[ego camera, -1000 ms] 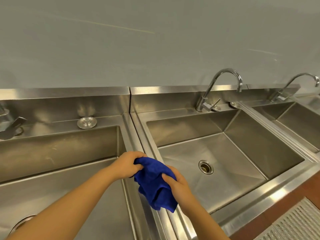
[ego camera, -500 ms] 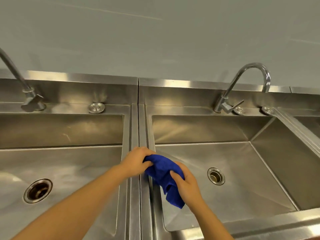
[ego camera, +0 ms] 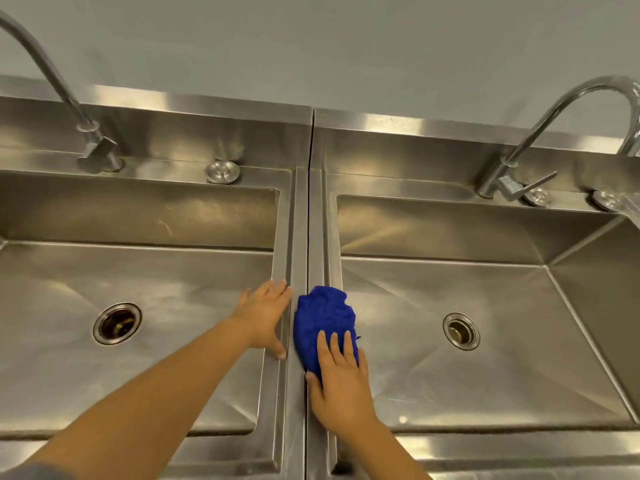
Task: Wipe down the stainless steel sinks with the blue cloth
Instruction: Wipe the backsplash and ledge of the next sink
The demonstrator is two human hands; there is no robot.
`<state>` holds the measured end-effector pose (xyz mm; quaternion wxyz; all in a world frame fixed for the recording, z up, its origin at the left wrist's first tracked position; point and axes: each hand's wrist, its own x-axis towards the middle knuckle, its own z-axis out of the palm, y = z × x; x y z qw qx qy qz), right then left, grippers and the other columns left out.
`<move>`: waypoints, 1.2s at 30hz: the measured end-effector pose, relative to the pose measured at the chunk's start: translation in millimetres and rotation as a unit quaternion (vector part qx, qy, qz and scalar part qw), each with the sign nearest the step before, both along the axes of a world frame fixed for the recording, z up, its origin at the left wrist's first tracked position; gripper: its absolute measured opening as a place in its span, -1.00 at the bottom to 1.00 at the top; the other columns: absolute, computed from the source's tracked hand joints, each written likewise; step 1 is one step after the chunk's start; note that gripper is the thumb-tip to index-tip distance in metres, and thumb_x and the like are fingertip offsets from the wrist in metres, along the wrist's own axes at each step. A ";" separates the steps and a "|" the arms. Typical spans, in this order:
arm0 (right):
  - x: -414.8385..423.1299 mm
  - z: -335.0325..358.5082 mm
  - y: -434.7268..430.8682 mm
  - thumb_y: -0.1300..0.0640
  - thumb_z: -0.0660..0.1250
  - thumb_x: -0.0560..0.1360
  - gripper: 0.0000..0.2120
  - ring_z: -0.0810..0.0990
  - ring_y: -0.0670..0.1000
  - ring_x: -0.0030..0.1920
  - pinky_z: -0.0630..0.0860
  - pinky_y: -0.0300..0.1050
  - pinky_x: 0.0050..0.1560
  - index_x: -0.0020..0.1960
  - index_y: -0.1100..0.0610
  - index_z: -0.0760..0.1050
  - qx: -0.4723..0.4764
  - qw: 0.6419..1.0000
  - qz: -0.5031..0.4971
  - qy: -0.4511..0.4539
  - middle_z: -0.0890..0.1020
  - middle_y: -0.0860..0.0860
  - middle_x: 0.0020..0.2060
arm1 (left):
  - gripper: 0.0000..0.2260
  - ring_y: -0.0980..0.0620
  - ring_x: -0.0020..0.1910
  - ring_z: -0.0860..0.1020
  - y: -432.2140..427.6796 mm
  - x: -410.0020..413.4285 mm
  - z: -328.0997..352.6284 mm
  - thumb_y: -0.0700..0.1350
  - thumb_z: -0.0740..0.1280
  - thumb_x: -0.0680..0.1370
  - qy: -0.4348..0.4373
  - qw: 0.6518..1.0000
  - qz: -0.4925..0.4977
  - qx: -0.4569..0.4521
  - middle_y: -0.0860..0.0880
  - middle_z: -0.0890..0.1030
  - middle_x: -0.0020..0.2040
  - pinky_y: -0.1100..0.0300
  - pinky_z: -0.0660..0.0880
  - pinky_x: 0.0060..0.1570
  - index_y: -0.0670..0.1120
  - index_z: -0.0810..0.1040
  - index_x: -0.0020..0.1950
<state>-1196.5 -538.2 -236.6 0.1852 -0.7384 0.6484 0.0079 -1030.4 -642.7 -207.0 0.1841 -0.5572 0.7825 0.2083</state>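
The bunched blue cloth [ego camera: 322, 317] lies on the steel divider ledge [ego camera: 308, 220] between the left sink [ego camera: 190, 296] and the right sink [ego camera: 485, 296]. My right hand [ego camera: 341, 379] presses flat on the near end of the cloth, fingers straight. To the left of the cloth, my left hand [ego camera: 266, 315] rests flat on the left sink's rim, fingers spread, apart from the cloth.
Each basin has a round drain: left drain [ego camera: 117, 323], right drain [ego camera: 460, 330]. A curved faucet [ego camera: 69, 105] stands behind the left sink and another faucet [ego camera: 540, 140] behind the right. A round steel cap [ego camera: 222, 172] sits on the back ledge. A grey wall rises behind.
Both hands held the cloth bunched in the air; now the left hand has let go and lies on the rim, and the right hand presses the cloth onto the divider. The view swung left.
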 end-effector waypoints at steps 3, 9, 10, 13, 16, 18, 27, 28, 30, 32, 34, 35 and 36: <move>-3.8 -0.7 -36.2 -0.07 0.06 0.62 -0.36 -0.15 0.14 0.55 -0.12 0.14 0.51 0.58 0.04 -0.18 0.059 0.998 0.004 -0.008 -0.06 0.08 0.57 | 0.12 -0.09 0.55 -0.24 0.2 4.9 -9.8 0.21 0.50 0.34 0.010 1.000 0.011 0.006 -0.03 -0.23 0.58 -0.15 -0.13 0.48 -0.05 -0.23 0.57; -5.0 13.4 -46.5 -0.15 0.08 0.62 -0.36 -0.12 0.06 0.56 -0.09 0.10 0.51 0.58 -0.03 -0.13 0.074 0.996 -0.024 -0.051 -0.01 0.00 0.57 | 0.25 -0.09 0.53 -0.29 -11.4 6.1 -13.8 0.21 0.56 0.25 0.042 0.999 -0.005 0.022 0.00 -0.30 0.57 -0.19 -0.18 0.48 -0.01 -0.34 0.54; -8.3 17.1 -35.7 -0.20 0.04 0.61 -0.37 -0.09 0.04 0.56 -0.09 0.09 0.51 0.58 -0.05 -0.09 0.074 0.995 -0.022 -0.056 0.02 -0.03 0.56 | 0.26 -0.10 0.53 -0.29 -13.8 3.5 -12.5 0.20 0.57 0.23 0.044 0.999 -0.014 0.026 0.00 -0.31 0.56 -0.20 -0.19 0.48 -0.01 -0.34 0.54; -15.7 20.5 -8.3 -0.32 -0.13 0.48 -0.31 0.21 0.03 0.50 0.06 0.12 0.51 0.52 -0.05 0.17 0.048 0.996 -0.033 -0.074 0.31 -0.05 0.47 | 0.28 -0.10 0.52 -0.31 -21.5 3.8 -15.1 0.21 0.58 0.22 0.055 0.997 -0.024 0.057 0.00 -0.36 0.54 -0.22 -0.20 0.47 0.00 -0.34 0.54; -15.3 11.1 -13.8 -0.19 0.09 0.48 -0.53 0.56 0.03 0.10 0.49 0.14 0.19 0.27 0.01 0.46 -0.086 0.991 -0.044 -0.094 0.59 -0.03 0.11 | 0.25 -0.07 0.53 -0.30 -21.8 8.5 -18.4 0.28 0.54 0.23 0.079 0.994 -0.020 0.069 0.02 -0.37 0.54 -0.21 -0.21 0.46 0.01 -0.33 0.55; -9.4 7.2 -28.2 -0.17 0.17 0.46 -0.50 0.47 0.07 0.22 0.45 0.14 0.25 0.34 0.00 0.37 -0.097 0.990 -0.050 -0.086 0.49 0.02 0.24 | 0.20 -0.06 0.54 -0.28 -20.8 7.9 -18.7 0.28 0.51 0.27 0.085 0.995 -0.017 0.047 0.02 -0.36 0.54 -0.20 -0.22 0.45 0.02 -0.31 0.55; 4.3 -9.1 -77.2 -0.41 -0.21 0.45 -0.23 -0.29 0.11 0.53 -0.24 0.25 0.45 0.56 -0.09 -0.23 0.030 0.997 -0.074 -0.007 -0.13 0.03 0.57 | 0.21 -0.05 0.53 -0.29 -19.7 7.0 -25.5 0.28 0.50 0.28 0.095 0.995 -0.004 0.043 0.04 -0.38 0.53 -0.22 -0.28 0.42 0.05 -0.36 0.53; 0.6 -6.1 -85.6 -0.39 -0.13 0.49 -0.27 -0.17 0.12 0.55 -0.18 0.26 0.46 0.56 -0.09 -0.13 0.032 0.996 -0.082 -0.013 -0.01 0.04 0.56 | 0.20 -0.05 0.53 -0.30 -19.6 7.4 -25.2 0.28 0.50 0.28 0.095 0.994 -0.004 0.044 0.04 -0.38 0.53 -0.22 -0.28 0.42 0.05 -0.37 0.53; -5.3 -3.6 -87.1 -0.40 -0.10 0.45 -0.27 0.13 0.10 0.47 0.03 0.24 0.48 0.54 -0.11 0.04 -0.004 0.997 -0.077 -0.010 0.25 0.04 0.44 | 0.20 -0.04 0.53 -0.30 -19.4 8.2 -26.1 0.28 0.50 0.28 0.099 0.994 -0.002 0.045 0.04 -0.39 0.53 -0.23 -0.28 0.42 0.05 -0.37 0.53; -4.7 -6.2 -71.9 -0.40 -0.10 0.42 -0.26 0.32 0.06 0.29 0.26 0.13 0.37 0.50 -0.07 0.20 -0.050 0.995 -0.081 -0.025 0.41 0.02 0.26 | 0.20 -0.05 0.53 -0.30 -18.6 7.8 -28.4 0.28 0.50 0.28 0.102 0.994 -0.001 0.043 0.04 -0.38 0.53 -0.23 -0.28 0.42 0.05 -0.36 0.53; -1.9 -11.1 -56.0 -0.35 -0.03 0.46 -0.33 0.37 0.02 0.16 0.40 0.00 0.22 0.43 -0.02 0.32 -0.071 0.989 -0.109 -0.070 0.48 0.01 0.17 | 0.20 -0.05 0.53 -0.31 -18.3 7.3 -29.0 0.28 0.50 0.28 0.100 0.994 -0.001 0.043 0.04 -0.38 0.53 -0.24 -0.29 0.41 0.05 -0.35 0.54; -1.5 -11.4 -53.6 -0.33 0.02 0.47 -0.37 0.38 0.00 0.15 0.41 -0.05 0.19 0.41 -0.02 0.34 -0.068 0.987 -0.118 -0.087 0.49 -0.01 0.17 | 0.19 -0.05 0.53 -0.31 -18.5 7.1 -29.2 0.27 0.50 0.28 0.100 0.994 -0.001 0.043 0.04 -0.38 0.53 -0.24 -0.29 0.41 0.05 -0.34 0.54; -1.8 -8.3 -55.3 -0.29 0.09 0.50 -0.44 0.38 -0.02 0.15 0.41 -0.08 0.18 0.40 -0.02 0.34 -0.063 0.985 -0.122 -0.100 0.49 -0.02 0.19 | 0.19 -0.05 0.53 -0.31 -18.7 6.9 -28.9 0.27 0.50 0.29 0.101 0.994 0.000 0.042 0.04 -0.38 0.54 -0.24 -0.28 0.41 0.05 -0.34 0.55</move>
